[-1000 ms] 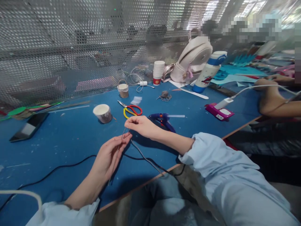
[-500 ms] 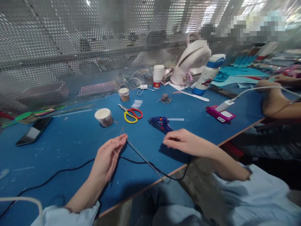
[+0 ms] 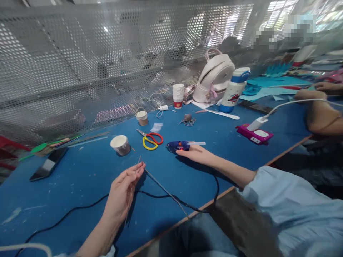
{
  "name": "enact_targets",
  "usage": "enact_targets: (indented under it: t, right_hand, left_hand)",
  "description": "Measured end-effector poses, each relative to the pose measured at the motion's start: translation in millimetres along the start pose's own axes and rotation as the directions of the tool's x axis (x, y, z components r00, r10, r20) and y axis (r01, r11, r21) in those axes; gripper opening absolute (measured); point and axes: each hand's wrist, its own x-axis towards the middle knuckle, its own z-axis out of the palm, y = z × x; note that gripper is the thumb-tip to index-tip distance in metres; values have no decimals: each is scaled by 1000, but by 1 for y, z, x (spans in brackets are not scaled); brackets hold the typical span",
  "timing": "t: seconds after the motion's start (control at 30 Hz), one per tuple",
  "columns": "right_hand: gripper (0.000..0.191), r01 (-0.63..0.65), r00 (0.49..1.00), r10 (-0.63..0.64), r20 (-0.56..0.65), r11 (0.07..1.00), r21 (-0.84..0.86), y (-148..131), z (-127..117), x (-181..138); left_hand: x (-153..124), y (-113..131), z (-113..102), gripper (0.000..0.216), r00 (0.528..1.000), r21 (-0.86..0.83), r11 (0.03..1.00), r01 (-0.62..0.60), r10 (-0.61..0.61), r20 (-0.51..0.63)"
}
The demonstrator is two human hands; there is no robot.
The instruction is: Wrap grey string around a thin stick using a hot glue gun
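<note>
My left hand is closed, pinching a thin grey strand between its fingertips. One length slants down right to the table's front edge; thin ends also show above the fingertips and below the palm. Whether it is cord or wire I cannot tell. My right hand is wrapped round a blue hot glue gun, which lies low over the table with a clear glue stick at its back and an orange-red light on its side. The handle is hidden in the hand. Scissors with yellow and red handles lie beyond both hands.
A wrapped cup, small bucket, twine ball and paper cups stand further back. A bottle, backpack and pink power strip are right. A black cable crosses the front. Another person's arm rests far right.
My right hand has moved forward and left onto the glue gun and closed round it. My left hand still pinches the strand. The camera view has tilted slightly.
</note>
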Motion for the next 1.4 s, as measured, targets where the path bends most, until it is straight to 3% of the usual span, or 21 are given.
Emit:
enact_targets:
  t: [0.13,0.33,0.6,0.83,0.93,1.17,1.4]
  right_hand:
    - [30,32,994,-55,96,974,224,-34,3,-19]
    - [25,168,982,-172,74,984,56,-74,14,-33]
    - [25,156,984,-160,75,986,53,-68,27,-31]
    - [22,387,922,-387,10,922,-18,-62,34,-34]
    - [21,373,927,-373,-24,928,-19,-61,34,-34]
    - [21,414,910,-412,55,909,-50,-61,38,-37]
    - [21,394,919,-394,-6,918,-50,-59,38,-35]
  left_hand:
    - [0,0,-2,14,1000,31,999,-23,22,11]
    - [1,-2,-4,14,998,60,996,-62,62,-7]
    - [-1,-2,-4,12,997,107,992,-58,63,-36]
    - [-2,-1,-3,13,995,115,991,-67,75,-67]
    - [-2,-2,-3,11,996,114,991,-74,80,-47]
    - [-3,-1,-1,15,995,136,989,-66,76,-70]
    - [-2,-1,-1,13,996,126,990,-66,74,-59]
